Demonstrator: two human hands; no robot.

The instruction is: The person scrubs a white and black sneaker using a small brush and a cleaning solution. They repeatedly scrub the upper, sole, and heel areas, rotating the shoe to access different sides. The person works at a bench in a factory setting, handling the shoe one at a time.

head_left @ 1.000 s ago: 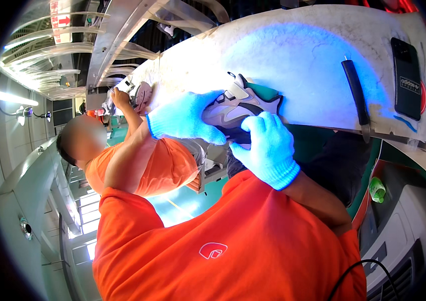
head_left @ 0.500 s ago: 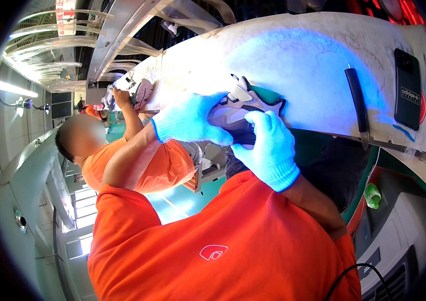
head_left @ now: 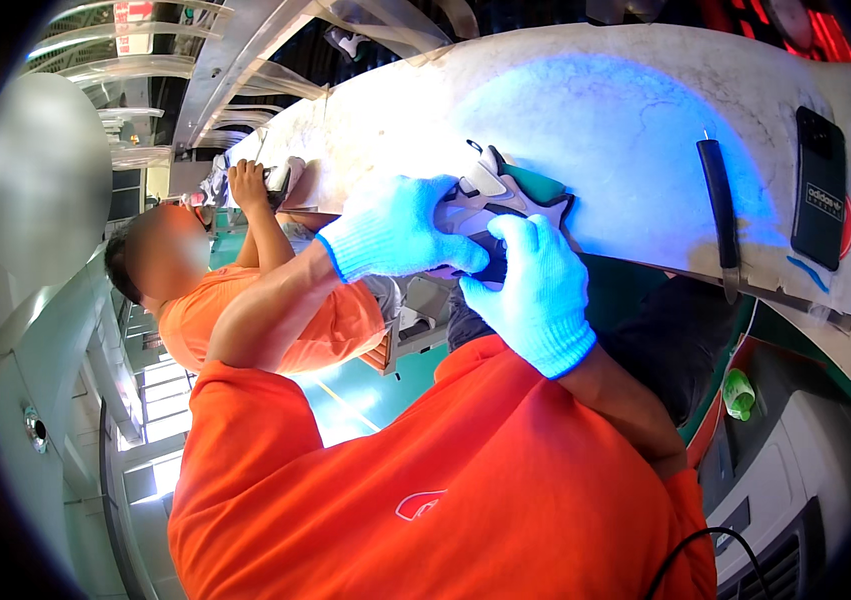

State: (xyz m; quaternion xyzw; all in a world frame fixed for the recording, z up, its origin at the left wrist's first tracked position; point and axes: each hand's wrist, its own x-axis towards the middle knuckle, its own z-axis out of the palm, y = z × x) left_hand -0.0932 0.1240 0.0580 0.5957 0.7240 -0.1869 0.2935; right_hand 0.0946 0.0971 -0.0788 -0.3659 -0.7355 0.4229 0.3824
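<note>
A grey and white shoe [head_left: 485, 183] with a dark green patch [head_left: 533, 184] lies tilted at the near edge of the table. My left hand [head_left: 400, 230], in a white knit glove lit blue, grips its left end, with the thumb stretched along the near side. My right hand [head_left: 537, 290], gloved the same way, is bent over the shoe's near side, its thumb and fingers curled against it. The two hands are close together but apart. What lies under the right fingertips is hidden.
On the white table [head_left: 635, 150] lie a black-handled tool [head_left: 715, 200] with a pointed tip, a dark phone [head_left: 819, 190] and a blue strip [head_left: 807, 273]. A co-worker in orange [head_left: 255, 310] handles another shoe [head_left: 287, 180] to my left. A grey machine [head_left: 795, 480] stands at lower right.
My left hand has shifted slightly right along the shoe, its thumb closer to my right hand. My right hand keeps nearly the same place. The co-worker has turned the other shoe.
</note>
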